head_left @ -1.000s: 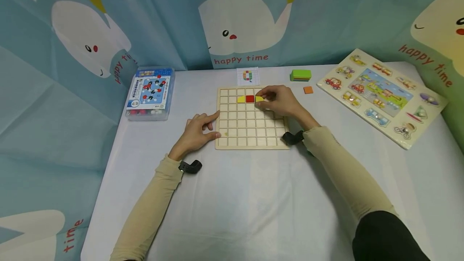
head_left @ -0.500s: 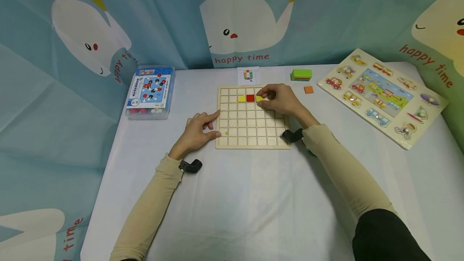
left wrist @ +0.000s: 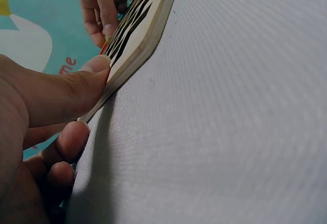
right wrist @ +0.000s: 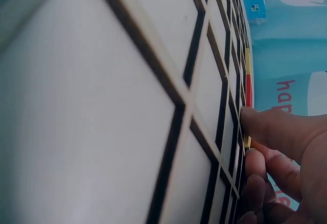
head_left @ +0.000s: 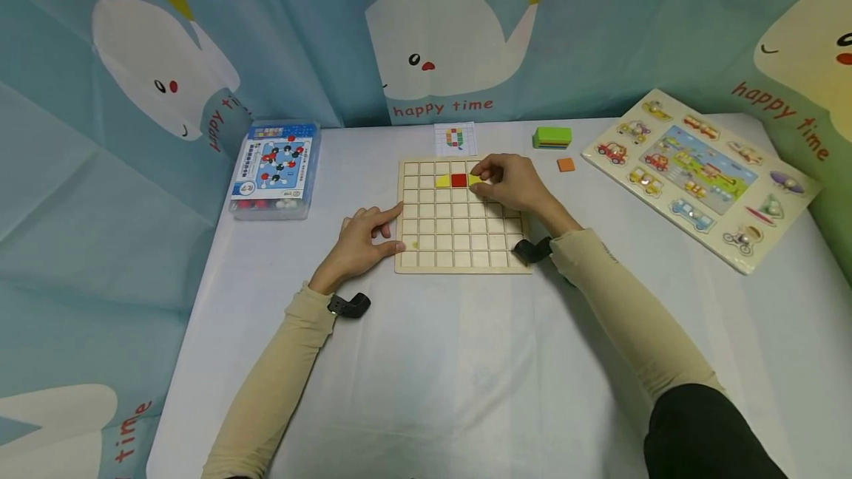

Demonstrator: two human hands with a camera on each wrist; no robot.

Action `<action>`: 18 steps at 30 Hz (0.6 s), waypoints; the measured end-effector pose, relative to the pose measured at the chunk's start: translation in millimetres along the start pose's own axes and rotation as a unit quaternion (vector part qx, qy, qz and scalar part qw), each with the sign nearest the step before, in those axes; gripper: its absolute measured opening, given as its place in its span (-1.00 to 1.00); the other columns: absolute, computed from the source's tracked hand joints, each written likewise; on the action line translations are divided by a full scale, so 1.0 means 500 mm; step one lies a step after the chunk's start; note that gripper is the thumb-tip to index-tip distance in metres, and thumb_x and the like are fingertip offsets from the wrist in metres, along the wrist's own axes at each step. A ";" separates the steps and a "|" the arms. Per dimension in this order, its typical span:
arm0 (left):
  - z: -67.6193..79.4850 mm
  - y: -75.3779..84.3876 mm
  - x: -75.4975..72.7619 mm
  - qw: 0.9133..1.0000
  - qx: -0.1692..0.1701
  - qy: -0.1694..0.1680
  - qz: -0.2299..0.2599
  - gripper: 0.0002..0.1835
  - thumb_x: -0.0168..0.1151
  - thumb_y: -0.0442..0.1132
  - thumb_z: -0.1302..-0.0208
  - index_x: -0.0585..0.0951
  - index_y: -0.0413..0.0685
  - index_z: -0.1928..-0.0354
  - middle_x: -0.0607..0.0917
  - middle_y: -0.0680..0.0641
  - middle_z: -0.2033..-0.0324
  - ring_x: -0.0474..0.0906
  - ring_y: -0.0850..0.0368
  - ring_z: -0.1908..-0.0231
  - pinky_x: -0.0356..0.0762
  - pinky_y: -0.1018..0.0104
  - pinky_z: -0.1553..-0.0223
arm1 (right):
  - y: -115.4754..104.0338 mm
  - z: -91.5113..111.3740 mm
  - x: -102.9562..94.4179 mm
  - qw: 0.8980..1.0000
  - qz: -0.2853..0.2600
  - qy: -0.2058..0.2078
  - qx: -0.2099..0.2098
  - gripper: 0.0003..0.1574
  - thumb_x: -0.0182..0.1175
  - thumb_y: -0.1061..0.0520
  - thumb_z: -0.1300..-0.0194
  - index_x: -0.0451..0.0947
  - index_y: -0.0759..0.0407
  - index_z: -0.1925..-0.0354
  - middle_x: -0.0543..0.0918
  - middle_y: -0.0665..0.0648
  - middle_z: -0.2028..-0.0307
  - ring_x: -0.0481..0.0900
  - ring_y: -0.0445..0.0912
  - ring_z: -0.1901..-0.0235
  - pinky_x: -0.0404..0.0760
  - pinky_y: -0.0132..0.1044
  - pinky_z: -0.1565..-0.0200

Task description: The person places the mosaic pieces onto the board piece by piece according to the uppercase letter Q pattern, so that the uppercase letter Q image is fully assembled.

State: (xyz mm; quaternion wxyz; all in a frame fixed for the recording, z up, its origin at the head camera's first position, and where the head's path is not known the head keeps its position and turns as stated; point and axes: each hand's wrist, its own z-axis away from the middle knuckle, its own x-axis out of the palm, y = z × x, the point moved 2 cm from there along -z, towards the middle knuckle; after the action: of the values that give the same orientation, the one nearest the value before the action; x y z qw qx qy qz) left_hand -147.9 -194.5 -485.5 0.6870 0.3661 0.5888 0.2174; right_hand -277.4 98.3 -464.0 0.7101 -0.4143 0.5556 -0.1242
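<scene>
A wooden grid board (head_left: 462,268) lies flat on the table. In its second row a yellow tile (head_left: 443,182) and a red tile (head_left: 459,180) sit side by side. My right hand (head_left: 509,182) pinches another yellow tile (head_left: 474,179) right of the red one, between thumb and fingers; the fingers partly cover it. In the right wrist view this yellow tile (right wrist: 248,142) shows at the thumb, close against the grid. My left hand (head_left: 359,242) rests at the board's left edge, index finger and thumb spread apart. The left wrist view shows that thumb (left wrist: 76,91) at the board's rim.
Behind the board lies a pattern card (head_left: 455,140). A stack of green-topped tiles (head_left: 552,137) and a single orange tile (head_left: 566,165) are to its right. A vehicle picture puzzle (head_left: 705,176) lies far right, and a plastic box (head_left: 274,172) with a molecule picture stands left.
Both hands stay almost where they were, the right on the yellow tile and the left at the board's edge. The right wrist and sleeve have shifted slightly left.
</scene>
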 end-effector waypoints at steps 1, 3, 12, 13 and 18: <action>0.000 -0.001 0.000 1.000 0.002 0.001 -0.001 -0.18 0.54 -0.16 -0.29 0.43 0.00 -0.56 0.55 -0.01 0.31 0.26 0.06 0.27 -0.03 0.13 0.06 | -0.001 0.000 0.001 1.000 0.000 0.000 0.001 -0.70 0.44 0.13 -0.36 0.71 0.28 0.01 0.66 0.22 0.21 0.53 0.06 0.23 0.47 -0.16 0.11; 0.001 -0.001 -0.001 1.000 0.002 0.001 -0.002 -0.18 0.55 -0.16 -0.29 0.43 0.00 -0.56 0.55 -0.01 0.31 0.26 0.07 0.27 -0.02 0.13 0.06 | -0.003 0.000 0.001 1.000 -0.001 0.001 0.004 -0.69 0.45 0.15 -0.35 0.71 0.27 0.00 0.65 0.21 0.21 0.53 0.05 0.23 0.48 -0.16 0.10; 0.002 0.003 -0.001 1.000 0.001 0.001 -0.005 -0.17 0.55 -0.16 -0.28 0.43 0.00 -0.56 0.54 0.01 0.32 0.26 0.08 0.26 -0.02 0.13 0.06 | 0.000 -0.002 -0.002 1.000 -0.010 -0.004 0.015 -0.71 0.44 0.15 -0.35 0.72 0.25 0.00 0.66 0.21 0.19 0.54 0.04 0.23 0.48 -0.17 0.10; 0.002 0.003 0.000 1.000 0.000 0.001 -0.005 -0.17 0.55 -0.16 -0.29 0.43 0.00 -0.56 0.54 0.01 0.32 0.26 0.08 0.26 -0.02 0.14 0.06 | 0.001 -0.002 -0.002 1.000 -0.010 -0.004 0.014 -0.72 0.44 0.15 -0.35 0.72 0.25 0.01 0.67 0.21 0.19 0.54 0.04 0.23 0.48 -0.17 0.10; 0.002 0.003 0.001 1.000 -0.001 0.001 -0.006 -0.18 0.55 -0.15 -0.29 0.42 0.00 -0.56 0.54 0.00 0.31 0.25 0.08 0.27 -0.03 0.14 0.06 | 0.000 -0.003 -0.001 1.000 -0.014 -0.001 0.009 -0.73 0.44 0.16 -0.35 0.74 0.26 0.04 0.68 0.22 0.22 0.56 0.04 0.25 0.49 -0.19 0.11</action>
State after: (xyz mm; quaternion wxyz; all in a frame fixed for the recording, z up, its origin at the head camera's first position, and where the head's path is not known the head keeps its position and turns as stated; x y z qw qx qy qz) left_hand -146.9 -193.4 -484.5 0.6884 0.3616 0.5913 0.2140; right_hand -279.0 97.8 -463.9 0.7123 -0.4159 0.5480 -0.1390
